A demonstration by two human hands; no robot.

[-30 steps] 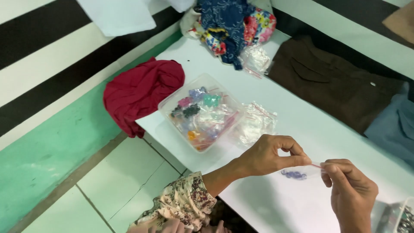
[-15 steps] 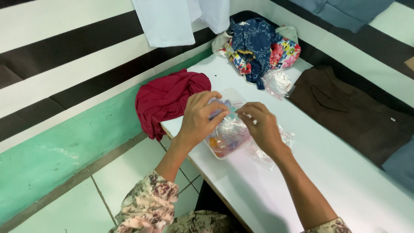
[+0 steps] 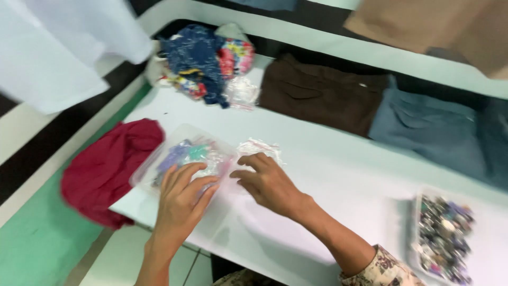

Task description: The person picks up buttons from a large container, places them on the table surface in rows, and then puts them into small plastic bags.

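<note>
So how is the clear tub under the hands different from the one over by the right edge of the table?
The tub under the hands holds pastel pieces in blue, purple and teal; the tub at the right edge is packed with darker, mixed pieces. The left hand lies on the first, with the right hand beside it; nothing touches the second. The second is partly cut off by the frame. Both are clear containers on the white table.
</note>
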